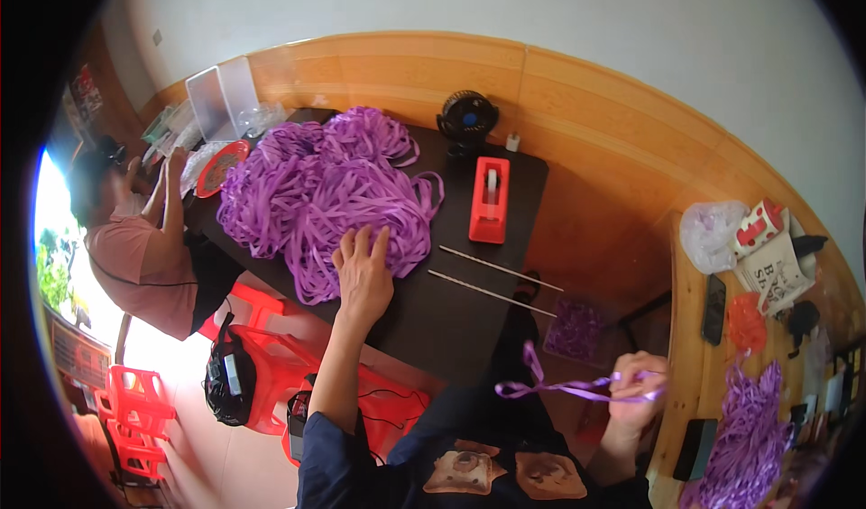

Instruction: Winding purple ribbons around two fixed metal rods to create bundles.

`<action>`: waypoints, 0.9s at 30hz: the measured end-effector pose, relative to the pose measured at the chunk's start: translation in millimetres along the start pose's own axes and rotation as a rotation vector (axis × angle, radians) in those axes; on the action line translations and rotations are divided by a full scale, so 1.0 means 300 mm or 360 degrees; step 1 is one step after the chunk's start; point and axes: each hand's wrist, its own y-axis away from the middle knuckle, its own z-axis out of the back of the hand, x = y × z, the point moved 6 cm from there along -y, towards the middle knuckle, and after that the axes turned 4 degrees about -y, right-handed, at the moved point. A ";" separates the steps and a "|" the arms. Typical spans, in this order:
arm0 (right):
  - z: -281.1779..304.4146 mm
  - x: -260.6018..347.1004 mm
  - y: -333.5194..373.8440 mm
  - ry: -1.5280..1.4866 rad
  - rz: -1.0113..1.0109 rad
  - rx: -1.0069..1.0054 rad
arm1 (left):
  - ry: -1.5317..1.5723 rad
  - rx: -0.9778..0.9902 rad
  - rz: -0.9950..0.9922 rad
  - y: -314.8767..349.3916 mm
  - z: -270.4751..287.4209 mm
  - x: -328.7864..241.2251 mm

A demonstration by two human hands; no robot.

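Note:
A large heap of purple ribbon [316, 184] covers the left part of the dark table [451, 329]. On the heap's near edge lies my left hand [365, 270], fingers spread and touching the strands. Off the table's right side, my right hand [636, 387] is closed round a purple ribbon strip [568, 387], whose looped end trails out to the left. Two thin patterned rods [494, 284] lie side by side between my hands, sticking out past the table's right edge. Behind them stands a red tape dispenser [489, 201] with a roll of tape.
A black fan [467, 121] stands by the wall. Purple bits fill a clear box [575, 329] beyond the table's right edge. More purple ribbon [744, 437] and a phone [713, 311] lie on the wooden counter at right. A person [149, 256] works at left, near red stools [140, 396].

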 end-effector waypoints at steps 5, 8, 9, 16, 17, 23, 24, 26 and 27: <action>-0.106 -0.061 0.017 -0.0157 -0.0205 0.0166 | 0.0655 -0.0046 -0.0343 0.066 0.132 -0.289; -0.175 -0.040 -0.023 0.0004 -0.0211 0.0435 | 0.1046 0.0098 -0.0543 0.124 0.179 -0.417; -0.191 -0.026 -0.037 -0.0016 -0.0247 0.0434 | 0.1240 0.0220 -0.0632 0.146 0.174 -0.443; -0.209 0.171 -0.099 -0.0009 0.0092 0.0447 | 0.1799 0.1137 -0.0634 0.385 0.012 -0.696; -0.211 0.190 -0.097 -0.0075 0.0180 0.0447 | 0.1665 0.1011 -0.0654 0.446 -0.054 -0.719; -0.145 0.208 -0.097 0.0205 0.0333 0.0313 | 0.1334 0.0955 -0.0837 0.472 -0.035 -0.711; -0.118 0.172 -0.088 0.0101 0.0171 0.0225 | 0.1356 0.1007 -0.0820 0.447 -0.018 -0.698; -0.075 0.074 -0.051 -0.0254 -0.0057 0.0050 | 0.1722 0.0858 -0.0774 0.373 0.022 -0.659; -0.054 0.002 -0.030 -0.0602 -0.0303 -0.0011 | 0.1869 0.0849 -0.0720 0.318 0.073 -0.630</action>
